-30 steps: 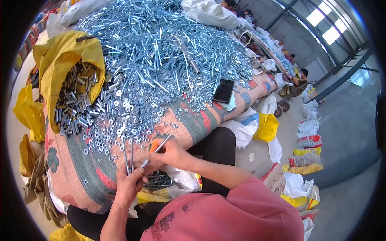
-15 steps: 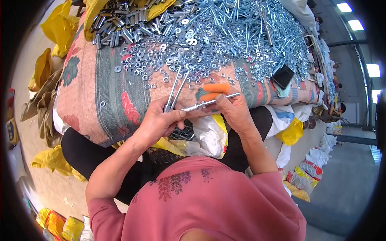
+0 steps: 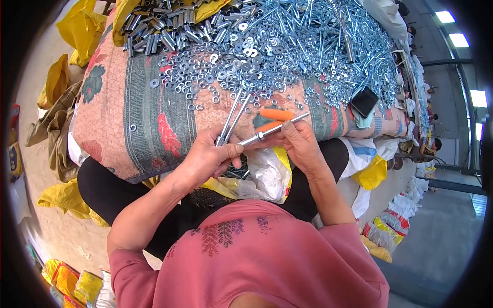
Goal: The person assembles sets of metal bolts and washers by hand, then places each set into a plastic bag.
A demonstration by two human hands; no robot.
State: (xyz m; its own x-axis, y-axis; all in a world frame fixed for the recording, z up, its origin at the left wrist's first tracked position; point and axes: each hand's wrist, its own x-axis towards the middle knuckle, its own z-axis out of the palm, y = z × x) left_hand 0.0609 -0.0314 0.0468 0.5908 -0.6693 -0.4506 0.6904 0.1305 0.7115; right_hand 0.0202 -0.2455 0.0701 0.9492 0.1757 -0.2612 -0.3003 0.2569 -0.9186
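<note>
My left hand (image 3: 209, 153) is closed around several long metal bolts. Two bolts (image 3: 236, 114) stick up from it away from me, side by side. A third bolt with a metal sleeve (image 3: 250, 140) points right, its sleeve end between my left thumb and fingers. A small nut or washer (image 3: 261, 135) sits on it at the sleeve's end. Orange covers (image 3: 276, 114) are on two fingers of my right hand (image 3: 302, 145). That hand's thumb and fingers pinch the same bolt near its far threaded end, which shows beyond them.
Ahead, a patterned padded cloth (image 3: 149, 120) bears heaps of washers and nuts (image 3: 246, 61), metal sleeves (image 3: 169, 31) and long bolts (image 3: 328, 31). A black phone (image 3: 363, 102) lies at the right. Between my legs is a white and yellow bag (image 3: 269, 177). Filled sacks (image 3: 395, 220) line the floor.
The ring-shaped pieces on the bolt, apart before, now sit together by the sleeve's end. My right thumb has shifted slightly outward along the bolt. The view has drifted a little.
</note>
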